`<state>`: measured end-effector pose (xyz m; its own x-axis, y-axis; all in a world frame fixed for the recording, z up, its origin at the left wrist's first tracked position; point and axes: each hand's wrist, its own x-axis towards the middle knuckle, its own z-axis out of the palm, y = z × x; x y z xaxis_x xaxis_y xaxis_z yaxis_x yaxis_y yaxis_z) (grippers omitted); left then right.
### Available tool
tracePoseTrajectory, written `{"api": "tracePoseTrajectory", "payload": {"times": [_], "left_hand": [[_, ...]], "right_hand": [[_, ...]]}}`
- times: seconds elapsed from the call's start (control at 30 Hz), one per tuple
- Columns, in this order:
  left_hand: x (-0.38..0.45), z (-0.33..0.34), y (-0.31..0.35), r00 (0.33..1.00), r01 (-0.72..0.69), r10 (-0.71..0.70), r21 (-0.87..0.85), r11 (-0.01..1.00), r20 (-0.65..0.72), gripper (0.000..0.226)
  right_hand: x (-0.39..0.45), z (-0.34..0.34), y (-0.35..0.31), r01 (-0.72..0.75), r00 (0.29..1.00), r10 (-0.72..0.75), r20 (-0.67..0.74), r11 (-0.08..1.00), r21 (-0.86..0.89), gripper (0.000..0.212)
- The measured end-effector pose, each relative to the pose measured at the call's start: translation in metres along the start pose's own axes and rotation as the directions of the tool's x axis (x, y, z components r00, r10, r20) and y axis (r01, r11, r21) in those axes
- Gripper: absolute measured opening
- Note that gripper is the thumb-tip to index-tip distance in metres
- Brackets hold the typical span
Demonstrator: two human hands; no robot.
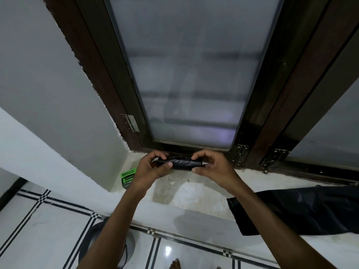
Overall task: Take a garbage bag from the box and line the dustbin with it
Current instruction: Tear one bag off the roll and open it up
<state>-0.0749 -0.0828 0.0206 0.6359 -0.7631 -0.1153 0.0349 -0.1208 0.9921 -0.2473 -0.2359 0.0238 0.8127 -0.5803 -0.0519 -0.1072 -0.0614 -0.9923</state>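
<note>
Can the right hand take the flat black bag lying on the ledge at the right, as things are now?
Probably not at once: the right hand and left hand both grip the bag roll. Nothing lies over the flat bag.

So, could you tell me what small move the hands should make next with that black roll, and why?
Probably set the roll back by the green box on the sill. Both the left hand and the right hand pinch its ends, while one black bag already lies loose over the sill's edge and the dustbin waits below.
</note>
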Motion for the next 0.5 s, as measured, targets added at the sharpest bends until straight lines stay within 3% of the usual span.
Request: {"api": "tracePoseTrajectory", "payload": {"times": [0.1, 0.17, 0.23, 0.3, 0.33, 0.5], "left_hand": [[0.003, -0.015, -0.013, 0.982, -0.104, 0.138, 0.24, 0.965, -0.127, 0.023], [0.005, -0.033, -0.022, 0.958, -0.131, 0.24, 0.502, 0.855, -0.159, 0.025], [0.007, -0.052, -0.032, 0.954, -0.147, 0.294, 0.77, 0.621, -0.055, 0.048], [0.01, -0.064, -0.045, 0.976, -0.138, 0.207, 0.922, 0.363, 0.065, 0.076], [0.01, -0.066, -0.049, 0.985, -0.113, 0.155, 0.95, 0.291, 0.07, 0.077], [0.005, -0.054, -0.051, 0.981, -0.087, 0.19, 0.95, 0.299, 0.03, 0.061]], "right_hand": [[0.005, 0.003, 0.004, 0.031, 0.996, -0.044, -0.075, 0.985, -0.167, 0.032], [0.009, 0.005, 0.009, 0.05, 0.991, -0.083, -0.101, 0.956, -0.287, 0.03], [0.013, 0.01, 0.014, 0.052, 0.988, -0.1, -0.122, 0.936, -0.348, 0.029], [0.017, 0.014, 0.019, 0.036, 0.983, -0.106, -0.152, 0.914, -0.404, 0.029], [0.02, 0.017, 0.02, 0.026, 0.981, -0.104, -0.163, 0.907, -0.42, 0.029], [0.026, 0.029, 0.023, 0.021, 0.991, -0.075, -0.113, 0.908, -0.419, 0.03]]}}
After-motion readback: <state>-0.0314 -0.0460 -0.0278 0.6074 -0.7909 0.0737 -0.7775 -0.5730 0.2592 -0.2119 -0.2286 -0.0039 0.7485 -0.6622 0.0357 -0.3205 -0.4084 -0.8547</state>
